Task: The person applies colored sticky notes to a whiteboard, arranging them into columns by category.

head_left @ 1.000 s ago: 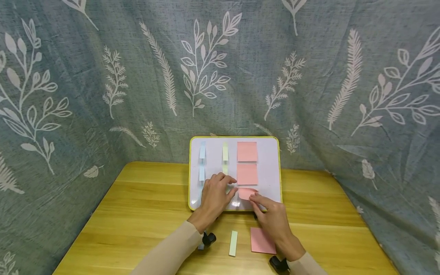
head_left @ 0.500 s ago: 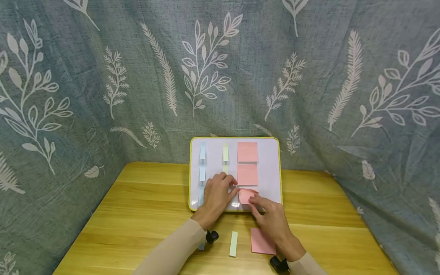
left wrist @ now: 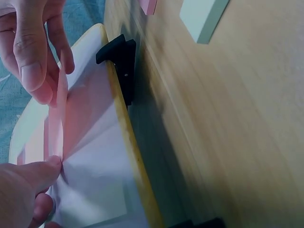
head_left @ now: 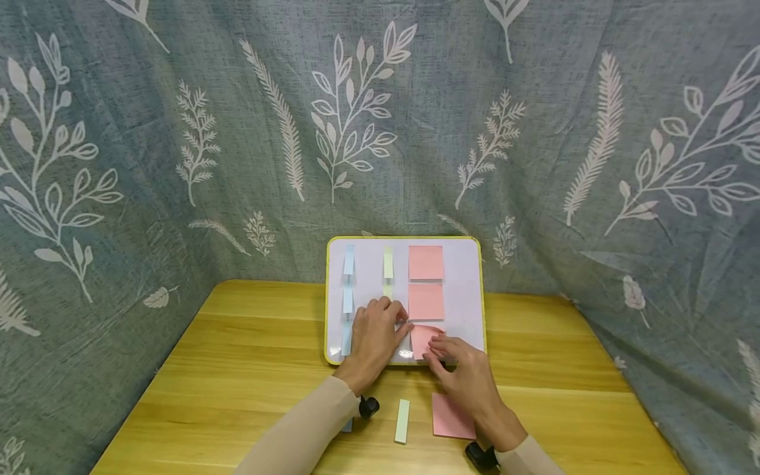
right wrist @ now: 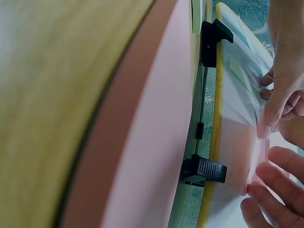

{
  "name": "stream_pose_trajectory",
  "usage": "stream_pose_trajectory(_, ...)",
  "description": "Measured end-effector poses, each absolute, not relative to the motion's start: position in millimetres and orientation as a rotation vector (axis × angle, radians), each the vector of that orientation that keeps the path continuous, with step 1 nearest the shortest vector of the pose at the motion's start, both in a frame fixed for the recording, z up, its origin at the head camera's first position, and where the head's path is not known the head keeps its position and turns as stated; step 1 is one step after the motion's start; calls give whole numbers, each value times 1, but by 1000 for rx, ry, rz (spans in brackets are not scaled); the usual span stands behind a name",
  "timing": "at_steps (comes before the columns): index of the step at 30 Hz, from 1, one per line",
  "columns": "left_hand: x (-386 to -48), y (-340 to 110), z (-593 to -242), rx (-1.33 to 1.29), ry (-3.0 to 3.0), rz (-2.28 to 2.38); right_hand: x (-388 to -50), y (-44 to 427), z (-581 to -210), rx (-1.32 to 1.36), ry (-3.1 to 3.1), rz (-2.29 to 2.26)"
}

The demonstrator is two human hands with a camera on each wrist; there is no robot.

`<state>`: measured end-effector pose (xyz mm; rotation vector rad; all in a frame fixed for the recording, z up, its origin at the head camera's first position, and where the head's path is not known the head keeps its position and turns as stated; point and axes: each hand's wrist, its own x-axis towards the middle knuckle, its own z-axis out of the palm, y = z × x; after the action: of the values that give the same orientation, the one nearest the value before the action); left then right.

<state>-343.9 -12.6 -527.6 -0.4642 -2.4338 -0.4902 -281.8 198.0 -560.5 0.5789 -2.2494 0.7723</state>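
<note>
A pink sticky note (head_left: 419, 344) hangs low on the yellow-framed whiteboard (head_left: 466, 300), its top right corner curling up. My left hand (head_left: 374, 338) rests against the board, and its thumb (left wrist: 45, 173) presses the note's upper left corner; its other fingers are bent and apart from the thumb. My right hand (head_left: 469, 369) is at the note's right side, fingers (right wrist: 275, 178) loosely extended and touching its edge, thumb spread apart below. Two flat pink notes (head_left: 426, 302) sit above. My left hand partly covers the column of green strips (head_left: 388, 265).
Blue strips (head_left: 348, 300) run down the board's left side. On the wooden table (head_left: 249, 382) lie a pink note pad (head_left: 448, 417), a green strip pad (head_left: 402, 421) and a mostly hidden blue pad (head_left: 347, 426). Black clips (right wrist: 205, 170) hold the board's lower edge.
The pink note's lower edge has come down, so more of its face shows. My right hand has shifted slightly left and down, thumb and fingers spreading apart. My left hand has barely moved.
</note>
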Motion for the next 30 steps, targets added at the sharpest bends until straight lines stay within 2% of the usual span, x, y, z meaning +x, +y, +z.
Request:
stream_pose_trajectory(19,-342,-11,-530,-436,-2421,-493,-285,200,-560,332,-2217,743)
stream_pose_trajectory(23,-342,-11,-530,-439,-2439,-487,-288,197,-558,419,-2208,633)
stream_pose_trajectory(30,-343,-11,-531,-450,-2422,-438,-287,190,-557,758,-2232,485)
